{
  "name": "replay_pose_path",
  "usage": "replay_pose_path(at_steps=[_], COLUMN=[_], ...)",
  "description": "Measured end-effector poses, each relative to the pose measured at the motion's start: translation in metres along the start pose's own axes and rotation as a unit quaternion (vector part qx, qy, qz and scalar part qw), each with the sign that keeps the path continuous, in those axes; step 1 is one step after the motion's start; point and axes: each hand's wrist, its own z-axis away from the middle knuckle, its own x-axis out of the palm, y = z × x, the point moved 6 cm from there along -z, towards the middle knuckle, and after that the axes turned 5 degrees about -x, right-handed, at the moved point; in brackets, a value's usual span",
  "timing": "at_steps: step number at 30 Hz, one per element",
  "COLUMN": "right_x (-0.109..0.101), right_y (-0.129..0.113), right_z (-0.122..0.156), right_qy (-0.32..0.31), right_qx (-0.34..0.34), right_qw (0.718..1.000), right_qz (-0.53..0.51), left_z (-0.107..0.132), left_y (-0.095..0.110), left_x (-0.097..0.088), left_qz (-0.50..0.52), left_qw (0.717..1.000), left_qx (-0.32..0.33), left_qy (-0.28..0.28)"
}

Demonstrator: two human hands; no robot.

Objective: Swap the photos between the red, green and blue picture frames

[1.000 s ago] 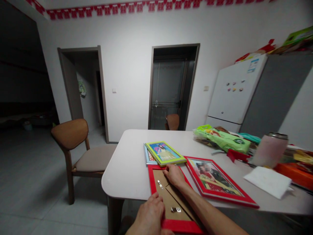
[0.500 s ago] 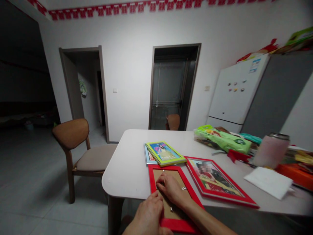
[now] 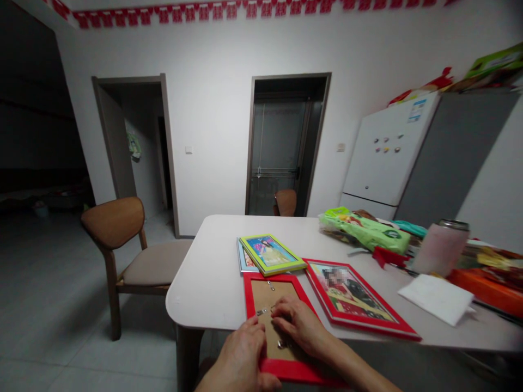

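A red picture frame (image 3: 250, 298) lies face down at the table's near edge, its brown backing board (image 3: 261, 291) showing. Small metal clips (image 3: 262, 311) sit on the board, at its left side, top and bottom. My left hand (image 3: 245, 351) grips the frame's lower left edge, fingertips over the rim. Over the right half of the board is my right hand (image 3: 300, 325), its fingers curled together and touching the board. What these fingertips pinch, if anything, is hidden.
Right of it lies another red picture frame (image 3: 359, 296) with a photo. Behind, a lime-green picture frame (image 3: 272, 254) overlaps a light blue one (image 3: 246, 258). A white napkin (image 3: 437, 298), green package (image 3: 368, 231) and pink jar (image 3: 442, 247) stand farther right. A chair (image 3: 116, 223) is at left.
My right hand has moved from the board's left side to its right half, uncovering the left clip. My left hand stays on the frame's edge. The view has shifted slightly right.
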Motion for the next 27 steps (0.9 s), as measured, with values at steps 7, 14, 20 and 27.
replay_pose_path(at_steps=[7,14,20,27], right_x=[0.005,-0.005,-0.004,-0.006], right_y=[-0.011,-0.012,-0.011,-0.013], right_z=[0.022,0.030,0.035,0.037], right_qy=[-0.046,-0.071,-0.079,-0.085], right_qx=[-0.051,-0.045,-0.065,-0.106], right_qw=[0.998,0.996,0.995,0.991], right_qz=[0.006,-0.019,-0.015,-0.011], left_z=[0.001,0.002,0.001,0.002], left_y=[0.001,0.002,0.004,0.007], left_x=[-0.003,-0.005,-0.006,-0.007], left_qz=[0.006,-0.013,-0.034,-0.040], left_qw=[1.000,1.000,0.999,0.999], left_qx=[0.003,-0.005,-0.008,0.001], left_qy=[0.017,0.006,0.000,-0.009])
